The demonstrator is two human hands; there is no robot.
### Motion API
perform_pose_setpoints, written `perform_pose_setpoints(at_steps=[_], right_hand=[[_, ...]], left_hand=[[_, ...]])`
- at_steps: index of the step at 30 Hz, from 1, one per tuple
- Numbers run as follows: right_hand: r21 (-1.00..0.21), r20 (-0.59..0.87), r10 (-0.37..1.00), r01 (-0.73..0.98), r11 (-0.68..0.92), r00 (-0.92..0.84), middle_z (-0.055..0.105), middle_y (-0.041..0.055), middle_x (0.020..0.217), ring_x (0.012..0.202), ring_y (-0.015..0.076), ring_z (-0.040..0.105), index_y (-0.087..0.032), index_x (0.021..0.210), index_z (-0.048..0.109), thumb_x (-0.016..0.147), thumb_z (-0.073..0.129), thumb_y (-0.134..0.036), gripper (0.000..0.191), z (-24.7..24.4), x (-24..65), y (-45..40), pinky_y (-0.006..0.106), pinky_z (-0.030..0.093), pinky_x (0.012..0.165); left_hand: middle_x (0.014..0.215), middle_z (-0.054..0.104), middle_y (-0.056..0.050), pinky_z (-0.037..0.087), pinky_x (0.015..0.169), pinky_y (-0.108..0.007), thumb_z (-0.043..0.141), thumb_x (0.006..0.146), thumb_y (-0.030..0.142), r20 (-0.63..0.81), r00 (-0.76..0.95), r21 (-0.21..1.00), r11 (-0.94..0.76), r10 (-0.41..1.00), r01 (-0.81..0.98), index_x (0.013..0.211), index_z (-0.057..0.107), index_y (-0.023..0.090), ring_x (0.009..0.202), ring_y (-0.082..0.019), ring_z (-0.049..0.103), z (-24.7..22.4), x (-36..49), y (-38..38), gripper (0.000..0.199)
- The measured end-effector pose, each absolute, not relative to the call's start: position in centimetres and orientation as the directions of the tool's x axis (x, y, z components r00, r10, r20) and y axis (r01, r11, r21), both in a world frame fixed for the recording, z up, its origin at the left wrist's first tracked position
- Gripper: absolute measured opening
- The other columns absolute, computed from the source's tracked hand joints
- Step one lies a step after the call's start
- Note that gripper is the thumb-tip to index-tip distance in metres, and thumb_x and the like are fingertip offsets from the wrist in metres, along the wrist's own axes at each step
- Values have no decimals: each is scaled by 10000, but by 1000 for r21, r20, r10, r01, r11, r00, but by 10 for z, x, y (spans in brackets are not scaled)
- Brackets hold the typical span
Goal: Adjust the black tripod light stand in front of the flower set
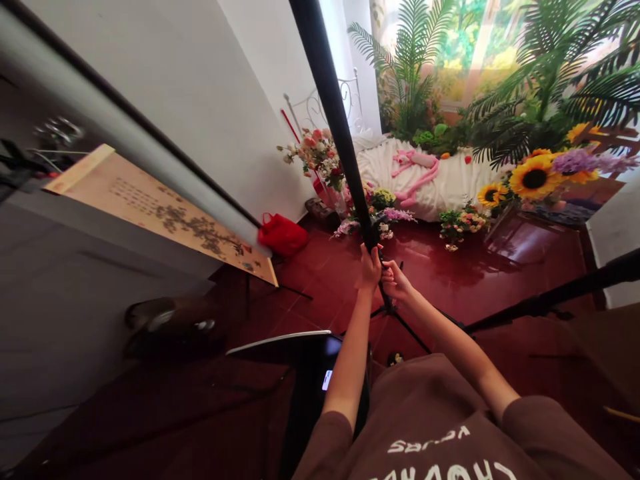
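Note:
A black light stand (345, 143) rises in front of me, its tall pole leaning toward the top of the view and its tripod legs spread on the floor. My left hand (370, 268) is closed around the pole by a joint in it. Just below and to the right, my right hand (395, 281) is closed at the same joint, with fingertips against the pole. Whether those fingers pinch a knob there is too small to tell.
A white-draped bed (465, 180) with flowers and palm plants stands ahead. A red bag (283, 235) and hanging scroll (165, 212) are left. Another black pole (555, 293) crosses the right side. A dark panel with a pale edge (280, 341) is near my left forearm.

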State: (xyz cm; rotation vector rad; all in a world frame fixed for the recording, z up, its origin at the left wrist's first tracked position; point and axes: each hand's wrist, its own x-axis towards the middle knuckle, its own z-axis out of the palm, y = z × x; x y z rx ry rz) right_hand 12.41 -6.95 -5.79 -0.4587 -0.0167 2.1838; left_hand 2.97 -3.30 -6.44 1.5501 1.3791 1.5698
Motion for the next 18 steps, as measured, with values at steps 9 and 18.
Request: perform_pose_setpoints(at_steps=[9,18], right_hand=[[-776,-253,899,-480,-409,-358,493,-89,499,416,36,430,-176,681,528,736,634,-157,121,-54,128,-63,118,353,404],[-926,135,935,293,237,-327,526,-63,621,578,79,457,-190,673,561,591,719,-96,201,-7,173,-49,175,353,524]], left_hand=[[865,651,-81,464,730,-299,346,871,704,365,-103,908,-329,925,260,959,559,204,750,-170,610,-64,18,-30,550],[877,676,-82,499,730,-303,427,891,625,323,-79,930,-301,943,211,1051,583,191,754,-165,636,-57,15,-34,488]])
